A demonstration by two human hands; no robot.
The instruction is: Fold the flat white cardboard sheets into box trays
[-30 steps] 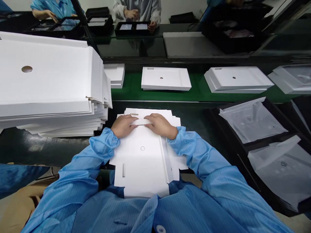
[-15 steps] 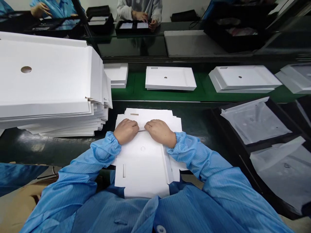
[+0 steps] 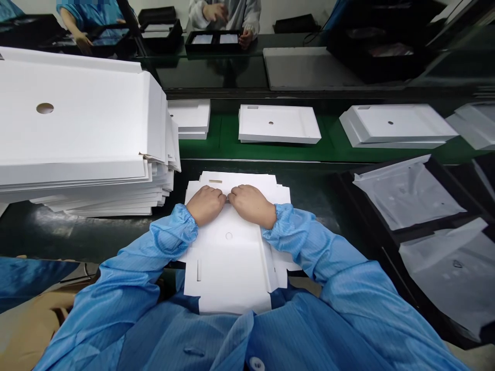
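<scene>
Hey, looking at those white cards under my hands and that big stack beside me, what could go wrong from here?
The white cards overhang the near edge of the table, so your blue jacket might bend them. With your left hand and right hand pressing close together, a crease could go crooked. The tall stack looks uneven; a bump might make it slide.

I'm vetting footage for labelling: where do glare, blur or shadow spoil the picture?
Head view: the white card is so bright its creases look faint; glare patches the dark bench; a co-worker's raised hand looks motion-blurred; the black box at upper right sinks into shadow; the left hand and right hand look fairly sharp.
</scene>
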